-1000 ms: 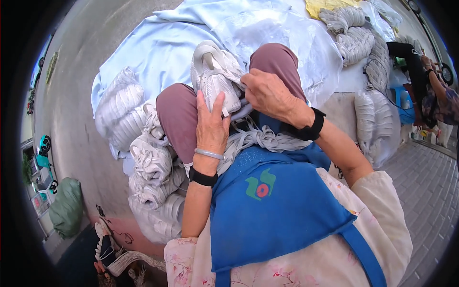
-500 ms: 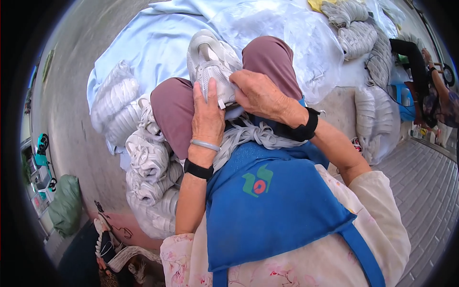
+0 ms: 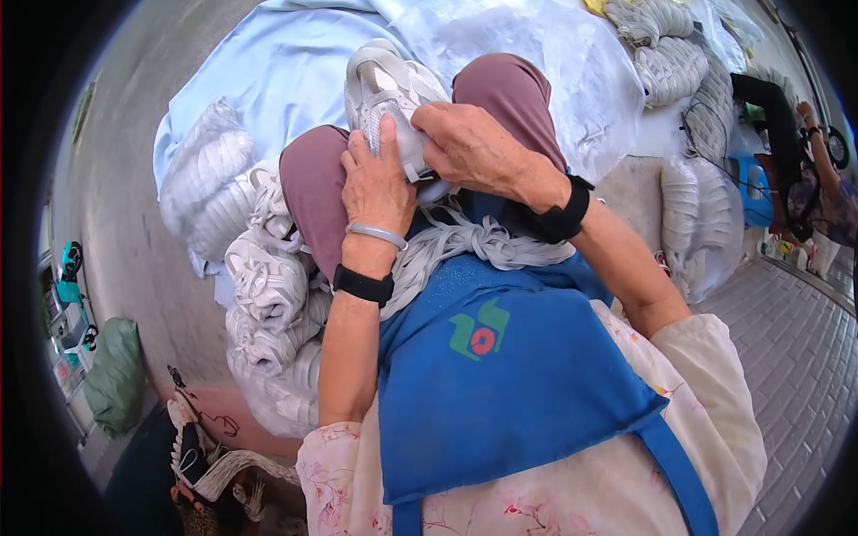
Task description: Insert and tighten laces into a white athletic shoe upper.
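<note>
A pale grey and white sneaker (image 3: 386, 79) with mesh panels sits between my knees, its opening pointing away from me. My left hand (image 3: 379, 186) holds its near end, fingers resting along the mesh. On the right side of the shoe, my right hand (image 3: 490, 154) has its fingers bent and pinched against the edge; what sits between the fingertips is hidden. A small white tab shows at the shoe's near end, between the hands. Across my lap, over the blue apron (image 3: 500, 393), lies a thick bundle of white shoelaces (image 3: 478, 241).
Plastic-wrapped stacks of white shoes (image 3: 210, 183) and loose shoes (image 3: 266, 277) lie to my left. Clear plastic sheeting (image 3: 536, 62) and pale blue cloth (image 3: 268, 71) spread ahead. More shoe bundles (image 3: 672, 73) and a blue stool (image 3: 756, 189) by another person are at right.
The shoe and both hands appear slightly higher and farther left in the picture, as does much of the scene. My right fingers have shifted up along the shoe's side.
</note>
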{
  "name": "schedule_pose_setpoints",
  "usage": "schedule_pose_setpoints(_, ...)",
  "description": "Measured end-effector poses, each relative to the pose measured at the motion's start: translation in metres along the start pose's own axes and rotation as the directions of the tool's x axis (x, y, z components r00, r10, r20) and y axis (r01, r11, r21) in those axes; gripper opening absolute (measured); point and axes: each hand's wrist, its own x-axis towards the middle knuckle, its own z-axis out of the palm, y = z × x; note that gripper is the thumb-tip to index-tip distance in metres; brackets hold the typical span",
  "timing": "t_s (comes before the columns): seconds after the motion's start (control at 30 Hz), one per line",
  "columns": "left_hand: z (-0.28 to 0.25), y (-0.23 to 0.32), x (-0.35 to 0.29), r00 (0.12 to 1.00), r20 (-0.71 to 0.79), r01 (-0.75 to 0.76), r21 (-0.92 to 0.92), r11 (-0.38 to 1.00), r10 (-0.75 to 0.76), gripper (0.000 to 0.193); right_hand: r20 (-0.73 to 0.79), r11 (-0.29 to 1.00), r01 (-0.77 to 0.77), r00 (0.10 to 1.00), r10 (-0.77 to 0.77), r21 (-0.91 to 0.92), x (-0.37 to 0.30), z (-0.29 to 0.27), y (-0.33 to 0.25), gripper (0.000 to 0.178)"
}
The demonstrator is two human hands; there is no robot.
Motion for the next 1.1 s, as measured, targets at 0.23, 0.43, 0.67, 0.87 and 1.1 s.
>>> schedule_pose_setpoints(0.23, 0.012, 0.002, -0.014, 0.996, -0.008, -0.091, -0.076, 0.993, 0.091, 0.082, 0.078, 0.999, 0.027, 0.997, -0.023, -0.046, -0.022, -0.001, -0.004, 0.022)
schedule_pose_setpoints(0.43, -0.015, 0.012, -0.023, 0.989, 0.034, -0.129, -0.237, 0.963, 0.141, 0.075, 0.109, 0.987, -0.010, 0.994, -0.007, 0.160, -0.047, -0.054, -0.011, 0.020)
schedule_pose_setpoints(0.67, 0.004, 0.006, -0.033, 0.965, 0.009, -0.262, 0.017, 0.965, 0.262, 0.076, 0.332, 0.981, 0.055, 0.943, 0.010, -0.188, -0.110, -0.050, -0.049, 0.023)
schedule_pose_setpoints(0.87, -0.010, 0.006, -0.020, 0.970, -0.081, -0.236, -0.104, 0.966, 0.228, 0.080, 0.427, 0.945, 0.139, 0.904, 0.001, -0.296, -0.119, -0.034, -0.043, 0.018)
schedule_pose_setpoints(1.1, -0.012, 0.008, 0.000, 0.973, -0.019, -0.231, 0.028, 0.972, 0.232, 0.081, 0.125, 0.981, -0.120, 0.987, 0.101, 0.154, -0.118, -0.067, -0.039, 0.011)
